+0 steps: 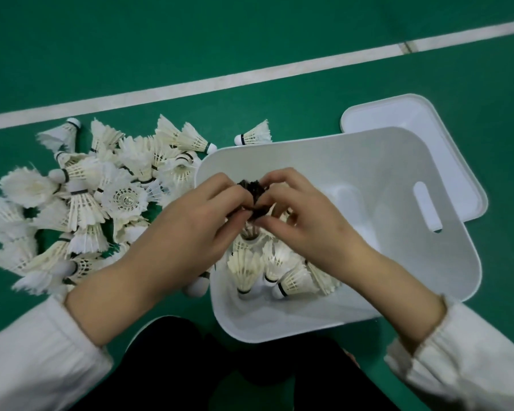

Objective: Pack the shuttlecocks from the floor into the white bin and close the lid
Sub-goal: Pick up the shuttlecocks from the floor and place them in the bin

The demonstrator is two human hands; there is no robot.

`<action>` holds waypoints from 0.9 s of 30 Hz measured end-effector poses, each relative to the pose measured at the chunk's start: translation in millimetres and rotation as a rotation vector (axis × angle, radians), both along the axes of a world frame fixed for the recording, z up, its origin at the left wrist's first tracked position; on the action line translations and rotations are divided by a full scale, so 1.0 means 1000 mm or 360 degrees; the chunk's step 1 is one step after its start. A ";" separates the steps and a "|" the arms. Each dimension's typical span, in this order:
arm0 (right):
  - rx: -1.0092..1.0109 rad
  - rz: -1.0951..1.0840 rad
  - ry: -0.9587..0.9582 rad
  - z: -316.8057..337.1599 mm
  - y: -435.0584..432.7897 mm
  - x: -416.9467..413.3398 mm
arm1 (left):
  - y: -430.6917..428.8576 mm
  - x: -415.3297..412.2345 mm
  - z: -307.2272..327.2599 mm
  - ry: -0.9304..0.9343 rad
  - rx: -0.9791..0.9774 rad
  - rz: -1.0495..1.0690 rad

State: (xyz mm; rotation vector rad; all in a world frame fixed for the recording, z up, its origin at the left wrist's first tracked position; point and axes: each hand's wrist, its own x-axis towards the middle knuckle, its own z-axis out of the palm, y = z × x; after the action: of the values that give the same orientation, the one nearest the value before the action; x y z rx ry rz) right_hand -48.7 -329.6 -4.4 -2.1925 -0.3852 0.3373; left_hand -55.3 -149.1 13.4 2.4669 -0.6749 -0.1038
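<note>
A white bin (pixel 398 179) stands open on the green floor, with several white shuttlecocks (pixel 267 271) lying at its bottom. A large pile of white shuttlecocks (pixel 95 203) covers the floor to its left. Above the bin's left half, my left hand (pixel 190 226) and my right hand (pixel 297 215) meet, and both pinch a small dark feathered shuttlecock (pixel 254 192) between their fingertips. The bin's white lid (pixel 404 114) lies flat on the floor behind the bin at the right.
A white court line (pixel 250 75) crosses the green floor behind the pile. One shuttlecock (pixel 254 134) lies alone near the bin's far left corner. My dark-clothed legs (pixel 220 366) are below the bin.
</note>
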 end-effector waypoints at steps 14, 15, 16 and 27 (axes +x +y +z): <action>-0.0882 0.0682 0.0509 -0.041 0.011 -0.030 | 0.021 -0.001 0.012 0.0167 0.0185 0.0232; -0.0946 0.0780 0.0444 -0.051 0.014 -0.034 | 0.022 -0.002 0.011 0.0140 0.0171 0.0197; -0.1002 0.0871 0.0385 -0.058 0.016 -0.038 | 0.023 -0.003 0.011 0.0096 0.0160 0.0169; -0.0853 0.0528 0.0588 -0.015 -0.003 -0.022 | 0.015 -0.003 0.025 -0.0266 -0.0119 0.0148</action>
State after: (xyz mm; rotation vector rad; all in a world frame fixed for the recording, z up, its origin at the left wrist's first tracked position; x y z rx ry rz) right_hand -70.9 -332.5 -19.7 -2.5022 -0.4910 1.1185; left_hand -58.5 -133.7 38.1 2.4485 -0.6206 0.1620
